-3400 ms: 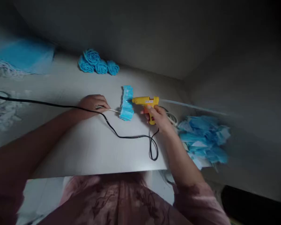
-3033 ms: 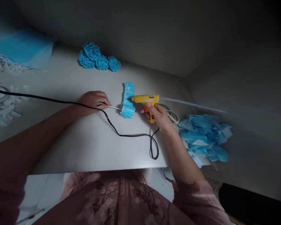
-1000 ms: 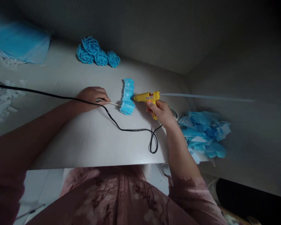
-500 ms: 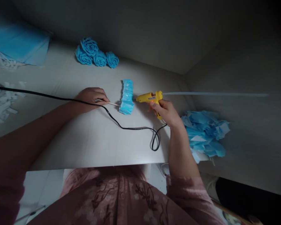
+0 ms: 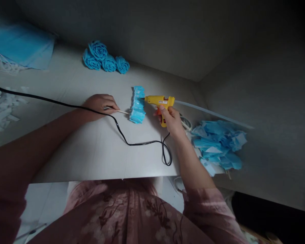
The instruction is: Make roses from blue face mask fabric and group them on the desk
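My left hand (image 5: pixel 103 105) is closed around a thin pale stick (image 5: pixel 123 112), whose far end meets a pleated light-blue strip (image 5: pixel 137 110) lying on the table. In my right hand (image 5: pixel 169 117) is a yellow glue gun (image 5: pixel 157 100), gripped by its handle. Its dark nozzle is at the right edge of the strip's upper half; whether it touches cannot be made out. A long translucent glue stick (image 5: pixel 213 112) juts from the gun's back, slanting down to the right.
Blue rolled flowers (image 5: pixel 99 56) sit at the table's back. A blue sheet (image 5: pixel 22 44) and white scraps (image 5: pixel 5 108) lie on the left, a blue pile (image 5: pixel 218 145) on the right. A black cord (image 5: pixel 51 100) crosses over my left wrist and loops near the front of the table (image 5: pixel 104 159).
My right hand has brought the glue gun left and slightly up, its nozzle now at the strip. The glue stick's back end has swung downward. My left hand has stayed put.
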Motion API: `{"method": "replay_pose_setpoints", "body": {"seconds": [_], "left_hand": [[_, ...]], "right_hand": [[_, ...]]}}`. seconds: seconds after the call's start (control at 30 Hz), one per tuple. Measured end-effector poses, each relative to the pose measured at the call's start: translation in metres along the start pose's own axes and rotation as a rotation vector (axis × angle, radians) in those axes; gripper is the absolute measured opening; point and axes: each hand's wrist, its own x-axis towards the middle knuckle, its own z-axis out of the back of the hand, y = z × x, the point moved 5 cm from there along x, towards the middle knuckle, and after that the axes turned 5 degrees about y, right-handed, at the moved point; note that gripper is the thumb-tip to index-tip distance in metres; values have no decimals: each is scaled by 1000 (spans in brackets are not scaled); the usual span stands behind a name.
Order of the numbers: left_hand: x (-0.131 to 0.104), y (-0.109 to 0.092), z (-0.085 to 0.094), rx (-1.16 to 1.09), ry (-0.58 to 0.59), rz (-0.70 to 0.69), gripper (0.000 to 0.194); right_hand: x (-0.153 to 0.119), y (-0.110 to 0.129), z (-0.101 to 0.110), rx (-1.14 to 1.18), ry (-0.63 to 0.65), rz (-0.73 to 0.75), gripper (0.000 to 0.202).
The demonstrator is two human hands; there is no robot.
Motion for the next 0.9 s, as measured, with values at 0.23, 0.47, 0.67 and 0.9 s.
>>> {"method": "replay_pose_setpoints", "body": {"seconds": [0.23,0.47,0.67,0.9], "left_hand": [[-1,-1,-1,4,15,-5,38],[-6,-8,-1,6,11,-34,37],[-1,-1,-2,-27,-12,-13,33],[2,1,-1,5,33,15,34]], "right_hand": [[2,-6,-7,-49,22,0,73],[4,-10,-8,-36,17,9,73],[5,-11,-9,-28,1,14,74],[5,-12,-10,-27,2,14,70]]}}
